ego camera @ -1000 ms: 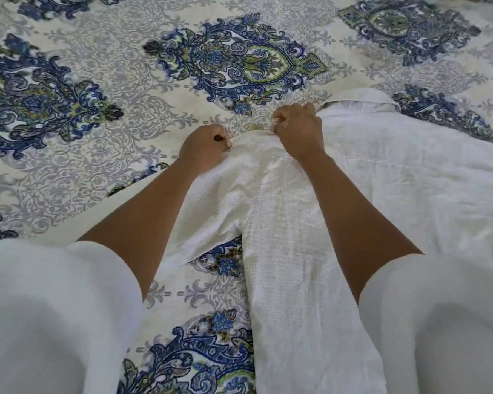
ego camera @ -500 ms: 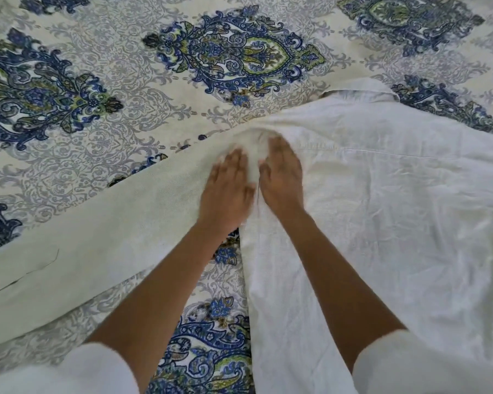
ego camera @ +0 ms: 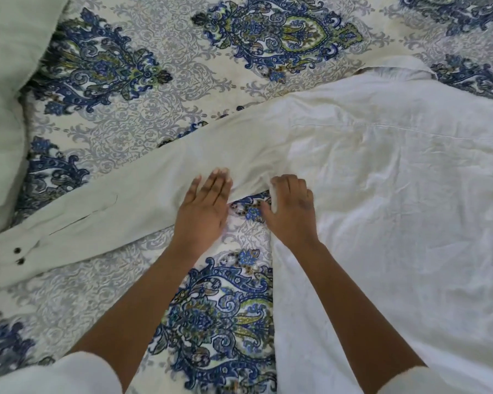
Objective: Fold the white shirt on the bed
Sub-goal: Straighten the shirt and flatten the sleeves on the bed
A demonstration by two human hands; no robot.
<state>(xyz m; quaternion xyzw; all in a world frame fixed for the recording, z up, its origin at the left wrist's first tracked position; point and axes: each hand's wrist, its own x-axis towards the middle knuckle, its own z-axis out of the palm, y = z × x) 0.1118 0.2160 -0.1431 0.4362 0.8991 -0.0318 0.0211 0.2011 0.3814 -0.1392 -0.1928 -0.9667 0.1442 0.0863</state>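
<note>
At the far left lies a heap of pale rumpled bedding (ego camera: 6, 81). Just near of it is the buttoned cuff (ego camera: 15, 260) of the long white sleeve (ego camera: 120, 206), which runs flat and diagonally right towards the shoulder.

A second ago both hands were bunched up at the far shoulder seam beside the collar. Half a second ago they lay flat side by side just below it. Now they have slid nearer, to the armpit, and parted.

The left hand (ego camera: 202, 214) rests palm down on the near edge of the sleeve, fingers straight and together, pressing and gripping nothing. Between the hands shows a wedge of the blue and cream paisley bedspread (ego camera: 248, 211).

The right hand (ego camera: 293, 217) sits on the side edge of the white cotton shirt (ego camera: 396, 209), knuckles raised and thumb splayed onto the bedspread. Blur hides whether its bent fingers pinch the hem or only press it.

This reads as smoothing, with the sleeve spread out and the armpit crease flattened. No fold has yet been made, so the task looks to be at its early, laying-out stage.

The shirt's body lies spread right of the right hand, running off the right and near edges. Its soft white collar (ego camera: 393, 70) is at the far right, well apart from both hands.
</note>
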